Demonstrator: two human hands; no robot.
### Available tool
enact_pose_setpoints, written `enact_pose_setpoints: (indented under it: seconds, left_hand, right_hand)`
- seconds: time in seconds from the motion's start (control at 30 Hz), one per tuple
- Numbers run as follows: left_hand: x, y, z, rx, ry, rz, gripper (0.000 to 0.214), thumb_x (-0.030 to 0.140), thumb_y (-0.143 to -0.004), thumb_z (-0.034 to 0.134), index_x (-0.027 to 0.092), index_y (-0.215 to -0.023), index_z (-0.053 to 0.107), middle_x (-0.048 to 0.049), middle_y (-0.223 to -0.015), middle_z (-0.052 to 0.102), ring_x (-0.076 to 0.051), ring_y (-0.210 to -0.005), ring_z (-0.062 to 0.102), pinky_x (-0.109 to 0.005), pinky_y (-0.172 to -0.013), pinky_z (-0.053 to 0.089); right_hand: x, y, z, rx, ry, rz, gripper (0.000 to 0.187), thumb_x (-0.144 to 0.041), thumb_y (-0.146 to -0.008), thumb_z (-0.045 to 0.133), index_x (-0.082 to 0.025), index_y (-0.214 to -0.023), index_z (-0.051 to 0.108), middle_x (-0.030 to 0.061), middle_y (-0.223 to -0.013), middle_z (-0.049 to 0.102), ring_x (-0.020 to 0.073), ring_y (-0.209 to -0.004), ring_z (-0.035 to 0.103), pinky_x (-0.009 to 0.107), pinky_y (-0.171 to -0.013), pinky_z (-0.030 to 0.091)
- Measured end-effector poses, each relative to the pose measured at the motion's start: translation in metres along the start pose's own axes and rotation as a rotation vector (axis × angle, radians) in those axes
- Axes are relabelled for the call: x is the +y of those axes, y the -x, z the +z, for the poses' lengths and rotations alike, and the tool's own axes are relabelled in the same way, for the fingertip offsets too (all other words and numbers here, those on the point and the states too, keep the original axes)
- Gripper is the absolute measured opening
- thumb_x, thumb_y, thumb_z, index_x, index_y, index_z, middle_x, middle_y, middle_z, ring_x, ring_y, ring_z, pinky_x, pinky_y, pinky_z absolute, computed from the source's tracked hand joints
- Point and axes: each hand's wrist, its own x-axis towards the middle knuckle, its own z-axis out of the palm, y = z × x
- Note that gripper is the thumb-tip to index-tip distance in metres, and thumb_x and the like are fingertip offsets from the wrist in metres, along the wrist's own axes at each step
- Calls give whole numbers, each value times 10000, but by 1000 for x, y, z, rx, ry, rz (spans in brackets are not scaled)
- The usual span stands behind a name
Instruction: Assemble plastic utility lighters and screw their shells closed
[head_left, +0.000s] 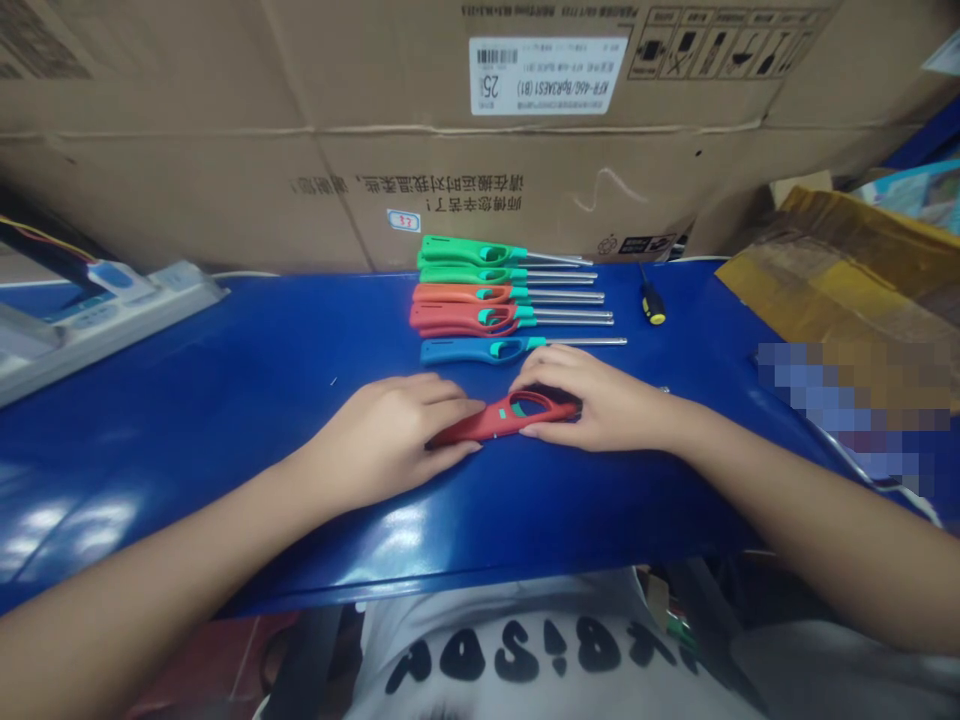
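Note:
A red long-nosed lighter with a teal trigger lies on the blue table between my hands. My left hand closes round its handle end, fingers curled over it. My right hand covers the other end, thumb and fingers pinched on it; the metal nozzle is hidden under that hand. Just beyond lies a neat row of several lighters: green ones at the back, red ones in the middle, a blue lighter nearest my hands, all with metal nozzles pointing right.
A small screwdriver with a black and yellow handle lies right of the row. Large cardboard boxes wall off the back. A grey-blue device sits at the left. Brown wrapped packages crowd the right edge.

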Motion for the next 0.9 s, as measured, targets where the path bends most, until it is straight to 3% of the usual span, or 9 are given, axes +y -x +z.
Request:
enact_pose_setpoints:
  seconds: [0.43, 0.57, 0.73, 0.9]
  left_hand:
    - [1, 1, 2, -7, -36, 10, 239, 352, -976, 613, 228, -1150, 721, -38, -1083, 735, -207, -944, 690, -315, -796, 540]
    - [4, 1, 5, 3, -124, 29, 263, 346, -987, 595, 197, -1162, 723, -61, -1058, 734, -223, -910, 692, -337, -773, 556]
    - [3, 1, 9, 16, -201, 36, 326, 244, -964, 589, 116, -1249, 679, -107, -1042, 737, -254, -926, 702, -362, -777, 578]
    - [-3, 0, 9, 63, -117, -25, 310, 360, -1021, 540, 144, -1159, 714, -95, -982, 737, -228, -891, 707, -341, -788, 575]
  right_hand:
    - [3, 2, 0, -31, 48, 15, 322, -388, -888, 717, -215, -1152, 656, 86, -1168, 646, 237, -1120, 587, 402, -995, 458]
    - [1, 2, 2, -43, 221, -21, 336, -411, -917, 671, -190, -1168, 659, 106, -1151, 659, 249, -1049, 618, 402, -928, 488]
    - [-1, -1, 6, -89, 573, -176, 296, -316, -974, 567, -113, -1158, 678, 148, -1085, 698, 262, -916, 652, 379, -770, 498]
    - [-3, -5, 6, -79, 656, -163, 411, -419, -1048, 431, -116, -1111, 703, 124, -1014, 713, 218, -758, 637, 357, -682, 450]
